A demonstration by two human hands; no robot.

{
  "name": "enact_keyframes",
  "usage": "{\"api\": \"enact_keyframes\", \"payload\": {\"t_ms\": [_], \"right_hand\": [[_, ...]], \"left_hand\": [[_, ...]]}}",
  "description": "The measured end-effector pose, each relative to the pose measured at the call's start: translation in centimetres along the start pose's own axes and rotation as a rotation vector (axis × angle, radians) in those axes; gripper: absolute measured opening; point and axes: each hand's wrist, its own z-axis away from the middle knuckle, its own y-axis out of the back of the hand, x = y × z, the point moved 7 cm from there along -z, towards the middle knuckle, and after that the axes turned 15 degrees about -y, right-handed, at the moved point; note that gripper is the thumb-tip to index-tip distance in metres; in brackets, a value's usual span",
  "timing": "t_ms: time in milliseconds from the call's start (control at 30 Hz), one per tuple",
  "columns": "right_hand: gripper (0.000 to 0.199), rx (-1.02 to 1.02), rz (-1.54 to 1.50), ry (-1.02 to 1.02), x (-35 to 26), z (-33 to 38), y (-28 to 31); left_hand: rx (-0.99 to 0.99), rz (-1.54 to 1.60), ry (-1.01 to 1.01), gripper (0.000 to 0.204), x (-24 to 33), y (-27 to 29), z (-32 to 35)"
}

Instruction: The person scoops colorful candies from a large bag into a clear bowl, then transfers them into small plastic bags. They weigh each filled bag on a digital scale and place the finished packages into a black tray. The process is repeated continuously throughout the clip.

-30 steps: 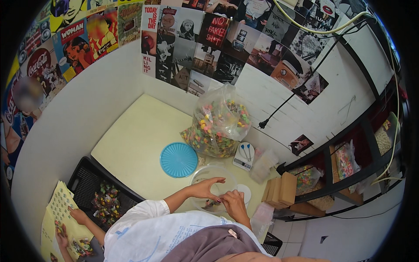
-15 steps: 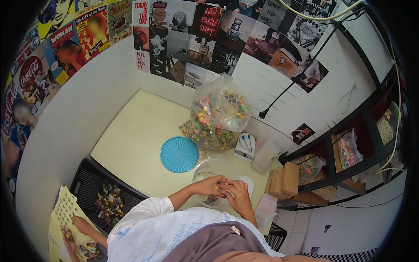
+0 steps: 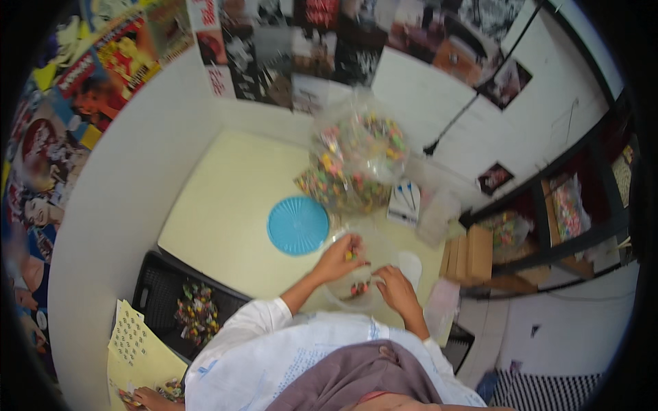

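Note:
My left hand [image 3: 341, 259] is closed around small yellow and green pieces [image 3: 352, 255] that look like candies, above a clear round plastic tub [image 3: 375, 241]. Close to the tub's right side is my right hand [image 3: 397, 288], its fingers bent together; blur hides whether anything is pinched in them. Small dark and reddish pieces [image 3: 358, 289] show low in the tub, between my hands. Behind the tub stands a large clear bag [image 3: 353, 185] full of colourful candies. A round blue ribbed lid [image 3: 298, 226] lies flat to the left of the tub.
A white scale [image 3: 404, 205] with blue-ended tools on it stands by the bag. Cardboard boxes [image 3: 473, 255] and a black shelf are at right. A black crate [image 3: 154, 301] holds small packets [image 3: 197, 314]. Another person's hand [image 3: 149, 399] is beside yellow label sheets [image 3: 130, 342].
My hands, together half a second ago, have moved apart, the left keeping colourful pieces. The view has shifted and blurred. The other person's hands have moved lower, one now out of sight.

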Motion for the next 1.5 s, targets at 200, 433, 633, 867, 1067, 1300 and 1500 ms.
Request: {"api": "enact_keyframes", "payload": {"t_ms": [200, 433, 633, 867, 1067, 1300, 1500], "right_hand": [[0.024, -0.284, 0.207, -0.131, -0.1, -1.8, -4.9], [0.029, -0.551, 0.405, -0.130, 3.3, -5.4, -13.1], [0.027, -0.787, 0.883, -0.056, 4.7, -7.0, -14.2], [0.025, -0.875, 0.715, -0.002, 4.1, -6.5, -14.7], [0.014, -0.556, 0.215, 0.024, 0.9, -6.0, -2.4], [0.017, -0.206, -0.147, -0.163, -0.6, -4.4, 16.7], [0.021, 0.395, -0.202, -0.056, -4.5, -9.1, 25.0]], "left_hand": [[0.004, 0.021, 0.130, 0.061, 1.1, 0.4, -0.5], [0.010, -0.012, 0.108, 0.064, 0.6, 0.6, -0.7], [-0.001, -0.014, 0.137, 0.066, 0.9, 0.7, -0.6], [0.006, -0.040, 0.106, 0.066, 0.8, 0.5, -0.4], [0.119, 0.035, 0.113, 0.059, 0.9, 0.7, -0.5], [0.208, 0.145, 0.152, 0.052, 2.2, 2.7, -1.6], [0.371, 0.072, -0.045, 0.046, 4.3, 7.3, -5.1]]}}
